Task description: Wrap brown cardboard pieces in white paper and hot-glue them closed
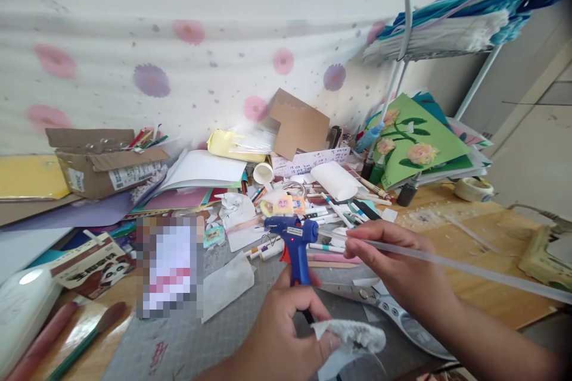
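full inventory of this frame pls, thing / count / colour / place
glue gun: 1, blue, centre, in left hand
glue stick: 1, clear, running right from gun
scissors: 1, grey, under right hand
cardboard box: 1, brown, left rear
green card with flowers: 1, right rear
tape roll: 1, whitish, far right
markers: several, mixed, centre pile
cutting mat: 1, grey, front
left hand: grips gun, white wad at thumb
right hand: pinches glue stick
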A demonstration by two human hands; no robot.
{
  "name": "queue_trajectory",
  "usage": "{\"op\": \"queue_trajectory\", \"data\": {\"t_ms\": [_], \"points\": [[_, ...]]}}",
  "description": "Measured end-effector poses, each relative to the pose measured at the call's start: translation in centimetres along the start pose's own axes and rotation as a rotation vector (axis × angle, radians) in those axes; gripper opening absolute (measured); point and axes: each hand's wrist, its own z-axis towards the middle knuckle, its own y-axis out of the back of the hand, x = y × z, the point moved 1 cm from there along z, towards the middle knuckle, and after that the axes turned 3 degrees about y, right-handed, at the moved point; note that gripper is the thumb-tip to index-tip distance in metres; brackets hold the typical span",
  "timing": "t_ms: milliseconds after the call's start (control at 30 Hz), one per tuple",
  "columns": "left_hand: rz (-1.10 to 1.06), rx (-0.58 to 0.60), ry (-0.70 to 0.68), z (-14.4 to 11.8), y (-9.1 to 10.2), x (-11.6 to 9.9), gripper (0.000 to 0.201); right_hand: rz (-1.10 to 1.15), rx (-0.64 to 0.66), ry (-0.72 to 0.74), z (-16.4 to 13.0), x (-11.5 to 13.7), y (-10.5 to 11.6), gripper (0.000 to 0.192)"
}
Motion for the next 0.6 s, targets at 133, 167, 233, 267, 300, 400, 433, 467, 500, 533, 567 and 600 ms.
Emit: {"op": "queue_trajectory", "data": {"t_ms": [133,167,233,267,300,400,433,467,500,533,567,600], "points": [[0.007,-0.038,-0.068,-0.1,-0.1,0.2,0.007,0.034,0.015,-0.006,-0.3,-0.2,0.4,0.016],[-0.026,-0.031,-0.057,-0.2,-0.1,0.3,0.008,0.054,0.03,-0.014,-0.3,-0.4,0.4,0.017],[-0.115,0.007,-0.012,-0.2,0.1,0.4,0.009,0.119,0.09,-0.05,-0.2,-0.7,0.3,0.021],[-0.164,0.033,0.01,-0.2,0.1,0.4,0.01,0.155,0.145,-0.075,-0.1,-0.8,0.2,0.026],[-0.206,0.059,0.026,-0.2,0.2,0.4,0.011,0.185,0.215,-0.1,0.1,-0.8,0.0,0.03],[-0.253,0.114,0.021,-0.1,0.2,0.5,0.012,0.259,0.52,-0.159,0.1,-0.9,-1.1,0.022],[-0.246,0.134,0.012,-0.1,0.1,0.6,0.013,0.3,0.607,-0.193,-0.1,-0.9,-1.6,0.023],[-0.235,0.154,0.008,-0.1,0.1,0.8,0.013,0.36,0.654,-0.252,-0.3,-1.0,-2.1,0.026],[-0.224,0.173,0.008,-0.1,0.0,0.9,0.015,0.427,0.66,-0.329,-0.5,-1.1,-2.6,0.029],[-0.219,0.202,0.018,-0.2,0.0,1.0,0.017,0.488,0.632,-0.41,-0.7,-1.2,-3.1,0.03],[-0.224,0.219,0.037,-0.2,-0.1,1.2,0.021,0.532,0.588,-0.482,-1.0,-1.4,-3.6,0.031],[-0.239,0.251,0.056,-0.3,-0.2,1.2,0.025,0.557,0.549,-0.538,-1.2,-1.5,-4.0,0.031]]}}
